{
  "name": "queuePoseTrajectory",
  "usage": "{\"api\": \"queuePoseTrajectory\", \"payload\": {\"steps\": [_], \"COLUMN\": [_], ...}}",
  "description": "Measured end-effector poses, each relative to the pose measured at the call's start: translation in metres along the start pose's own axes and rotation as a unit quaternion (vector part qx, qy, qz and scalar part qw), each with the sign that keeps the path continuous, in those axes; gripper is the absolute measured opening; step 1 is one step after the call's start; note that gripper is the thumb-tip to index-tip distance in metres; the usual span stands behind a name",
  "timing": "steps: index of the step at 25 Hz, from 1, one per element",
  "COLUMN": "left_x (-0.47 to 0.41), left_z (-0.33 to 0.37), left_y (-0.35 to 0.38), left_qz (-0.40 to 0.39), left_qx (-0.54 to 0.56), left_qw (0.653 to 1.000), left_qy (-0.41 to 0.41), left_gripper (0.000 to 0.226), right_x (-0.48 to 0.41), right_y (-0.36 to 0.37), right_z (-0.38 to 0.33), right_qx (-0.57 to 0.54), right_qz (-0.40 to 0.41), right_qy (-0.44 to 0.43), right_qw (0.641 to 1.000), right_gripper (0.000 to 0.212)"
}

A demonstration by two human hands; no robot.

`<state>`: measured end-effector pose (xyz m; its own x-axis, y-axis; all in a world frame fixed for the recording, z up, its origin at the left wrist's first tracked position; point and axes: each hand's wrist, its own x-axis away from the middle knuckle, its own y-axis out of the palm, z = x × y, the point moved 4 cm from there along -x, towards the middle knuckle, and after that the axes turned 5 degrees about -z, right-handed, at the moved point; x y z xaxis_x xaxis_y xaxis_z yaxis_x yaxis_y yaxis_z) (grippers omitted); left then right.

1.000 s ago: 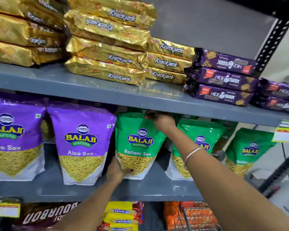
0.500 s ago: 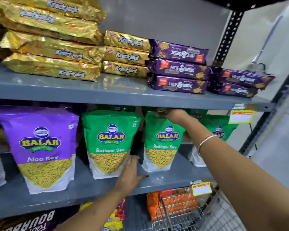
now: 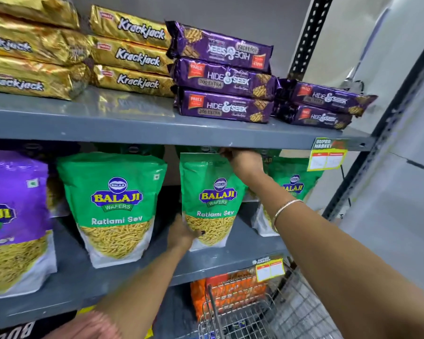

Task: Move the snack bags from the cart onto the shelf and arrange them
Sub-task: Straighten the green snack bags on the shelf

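A green Ratlami Sev bag (image 3: 212,192) stands upright on the grey middle shelf (image 3: 230,261). My right hand (image 3: 244,161) grips its top edge just under the upper shelf. My left hand (image 3: 181,234) holds its lower left corner. Another green Ratlami Sev bag (image 3: 113,206) stands to the left, apart from it. A third green bag (image 3: 294,184) stands to the right, partly hidden behind my right arm. A purple Aloo Sev bag (image 3: 12,216) is at the far left. The wire cart (image 3: 262,314) is at the bottom right.
The upper shelf (image 3: 132,128) carries gold Krackjack packs (image 3: 130,57) and purple Hide & Seek packs (image 3: 223,77). Price tags (image 3: 327,155) hang off the shelf edges. Orange packets (image 3: 230,289) sit on the lower shelf behind the cart. A black perforated upright (image 3: 306,37) bounds the right side.
The view has shifted right and closer. My left hand moved from the shelf edge onto the lower left corner of the green bag that my right hand holds at the top.
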<state>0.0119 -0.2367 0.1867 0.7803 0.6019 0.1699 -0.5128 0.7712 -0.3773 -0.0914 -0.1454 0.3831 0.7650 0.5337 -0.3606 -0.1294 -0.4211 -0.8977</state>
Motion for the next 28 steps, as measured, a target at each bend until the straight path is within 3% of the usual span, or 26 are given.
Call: {"api": "queuePoseTrajectory", "payload": {"steps": [3,7,9,11,13,18,22,25,28], "left_x": [-0.001,-0.004,-0.007,-0.01,-0.012,-0.014,-0.014,-0.003,0.024], "left_z": [-0.004,-0.026,-0.035,-0.038,-0.038,-0.028,-0.024,-0.026,-0.036], "left_y": [0.006,0.011,0.014,0.015,0.019,0.041,0.058,0.051,0.011], "left_qz": [-0.011,-0.071,-0.078,-0.051,-0.02,0.015,-0.003,0.006,0.057], "left_qx": [0.019,-0.011,-0.033,-0.049,-0.056,-0.075,-0.073,-0.067,-0.135], "left_qw": [1.0,0.997,0.996,0.998,0.998,0.997,0.997,0.997,0.98], "left_qy": [0.013,-0.003,-0.007,-0.005,-0.001,0.002,0.003,0.039,0.136], "left_gripper": [0.065,0.08,0.079,0.068,0.06,0.056,0.061,0.081,0.07], "right_x": [0.014,0.077,0.094,0.1,0.105,0.102,0.105,0.115,0.131], "right_y": [0.002,0.038,0.085,0.134,0.165,0.173,0.161,0.154,0.156], "right_z": [0.017,0.057,0.08,0.093,0.101,0.119,0.127,0.121,0.09], "right_qx": [-0.045,-0.213,-0.324,-0.376,-0.38,-0.406,-0.421,-0.364,-0.198], "right_qz": [0.062,0.159,0.056,-0.131,-0.214,-0.179,-0.179,-0.114,-0.113], "right_qy": [0.037,0.114,0.158,0.179,0.196,0.217,0.207,0.224,0.209], "right_qw": [0.996,0.957,0.931,0.9,0.878,0.869,0.865,0.897,0.951], "right_gripper": [0.032,0.087,0.1,0.096,0.087,0.063,0.071,0.057,0.038]}}
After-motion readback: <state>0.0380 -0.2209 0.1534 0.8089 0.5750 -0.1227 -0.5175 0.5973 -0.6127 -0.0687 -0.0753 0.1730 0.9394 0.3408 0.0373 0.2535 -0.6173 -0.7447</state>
